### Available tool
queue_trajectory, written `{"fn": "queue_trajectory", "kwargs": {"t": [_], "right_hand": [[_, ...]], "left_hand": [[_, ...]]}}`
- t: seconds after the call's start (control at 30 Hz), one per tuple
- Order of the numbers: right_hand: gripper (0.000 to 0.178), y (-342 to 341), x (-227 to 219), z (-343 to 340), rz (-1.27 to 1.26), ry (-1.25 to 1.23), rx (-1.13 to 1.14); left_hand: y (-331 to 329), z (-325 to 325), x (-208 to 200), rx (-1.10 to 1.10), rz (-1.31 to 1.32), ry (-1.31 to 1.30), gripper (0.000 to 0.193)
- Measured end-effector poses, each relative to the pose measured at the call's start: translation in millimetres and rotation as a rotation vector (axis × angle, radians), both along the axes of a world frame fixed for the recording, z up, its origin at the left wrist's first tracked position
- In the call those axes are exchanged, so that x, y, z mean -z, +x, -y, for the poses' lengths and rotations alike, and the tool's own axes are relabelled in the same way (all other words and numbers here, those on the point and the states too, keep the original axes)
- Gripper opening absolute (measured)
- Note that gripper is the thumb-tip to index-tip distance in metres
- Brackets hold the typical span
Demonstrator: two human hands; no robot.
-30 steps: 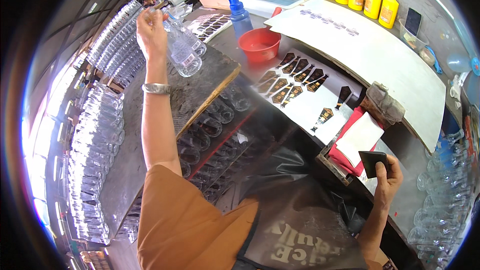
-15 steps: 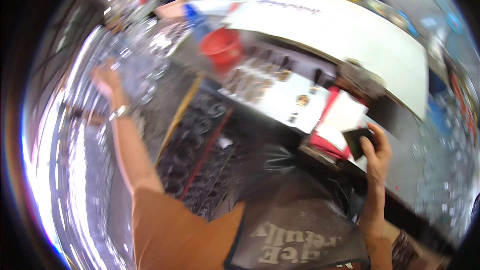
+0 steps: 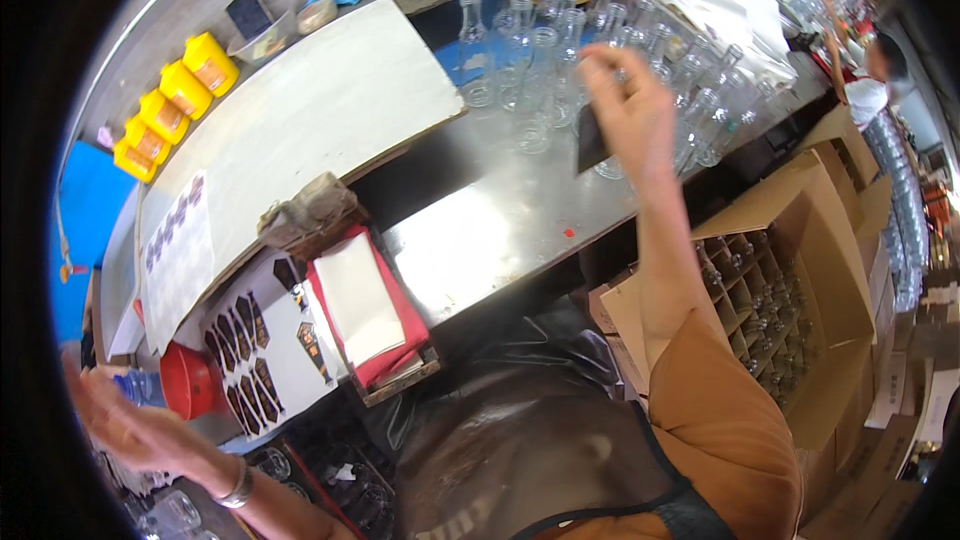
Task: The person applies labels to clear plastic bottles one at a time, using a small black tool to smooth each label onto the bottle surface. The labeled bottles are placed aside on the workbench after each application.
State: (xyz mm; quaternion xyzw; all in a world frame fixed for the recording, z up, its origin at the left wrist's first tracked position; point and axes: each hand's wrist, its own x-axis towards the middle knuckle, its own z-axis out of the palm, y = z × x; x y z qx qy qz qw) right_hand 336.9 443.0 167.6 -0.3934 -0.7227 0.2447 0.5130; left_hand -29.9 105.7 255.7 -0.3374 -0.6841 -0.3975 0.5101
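Observation:
My right hand (image 3: 640, 115) reaches to the glass bottles at the back right and grips a thin dark flat piece (image 3: 592, 143), held upright by its edge. Several clear, empty-looking bottles (image 3: 535, 105) stand just beyond and beside it on the metal bench. At the far left my left hand (image 3: 135, 425) hangs with its fingers stretched out and nothing seen in them. Close to it are a red cup (image 3: 190, 380) and a blue bottle (image 3: 145, 387). Between my hands, dark label-like pieces (image 3: 262, 390) lie in rows on a white sheet.
A wooden tray (image 3: 400, 385) holds red cloth (image 3: 408, 325) under a white pad (image 3: 355, 290). Behind lies a white board (image 3: 330, 80), with yellow jugs (image 3: 185, 90) beyond. At right stands an open divided carton (image 3: 840, 290) of bottles. Another person (image 3: 865, 95) works farther off.
The view has swung right. My right hand has moved from beside the red-cloth tray to the standing bottles, still gripping the dark piece. My left hand has left the glassware at the left.

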Motion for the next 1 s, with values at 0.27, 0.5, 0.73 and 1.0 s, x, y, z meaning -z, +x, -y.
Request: {"fn": "queue_trajectory", "kwargs": {"t": [0.27,0.5,0.73,1.0], "right_hand": [[0.029,60.2,-5.5,-41.9,0.800,0.010,0.401],[0.026,3.6,-37.4,32.8,0.469,0.022,-0.174],[0.040,-141.7,-23.7,54.8,0.005,-0.263,-0.860],[0.056,-147.2,80.4,144.2,0.320,-0.512,-0.845]], "left_hand": [[76.2,-71.2,97.1,0.733,0.542,-0.113,0.038],[114.8,-82.3,125.2,0.892,0.734,-0.564,0.061],[115.7,-91.3,146.6,1.201,1.081,-0.442,0.086],[79.2,-81.5,201.1,1.090,1.481,-0.064,0.075]]}}
